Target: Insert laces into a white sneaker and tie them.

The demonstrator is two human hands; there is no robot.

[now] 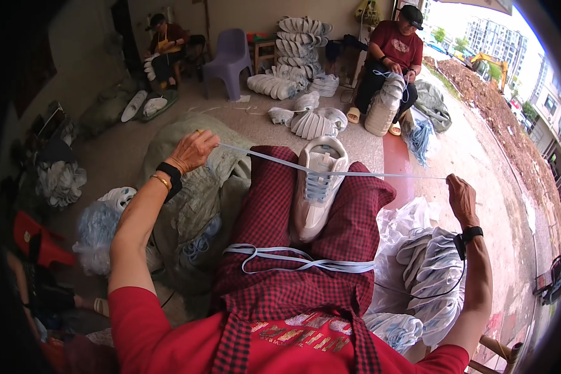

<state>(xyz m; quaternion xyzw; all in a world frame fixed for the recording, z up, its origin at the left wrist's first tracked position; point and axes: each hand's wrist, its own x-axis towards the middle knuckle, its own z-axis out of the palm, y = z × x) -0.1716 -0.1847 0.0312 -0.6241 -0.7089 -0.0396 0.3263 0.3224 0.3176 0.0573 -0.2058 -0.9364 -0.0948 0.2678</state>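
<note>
Between my knees stands a white sneaker (315, 206), its light blue shoelace (318, 187) threaded through several eyelets. Both free ends of that lace are stretched out sideways. My left hand (195, 149) is closed on one end, up and to the left of the shoe. At the right, my right hand (461, 196) pinches the other end, with the lace pulled nearly straight. More pale blue laces (299, 257) lie across my lap on the red-and-black checked apron (280, 287).
Stacked white shoe uppers (433, 268) lie in plastic at my right. A green sack (193, 187) sits by my left knee. Ahead are shoe piles (302, 47), a purple chair (229, 59) and a co-worker (396, 56) handling laces; another person (166, 47) sits far left.
</note>
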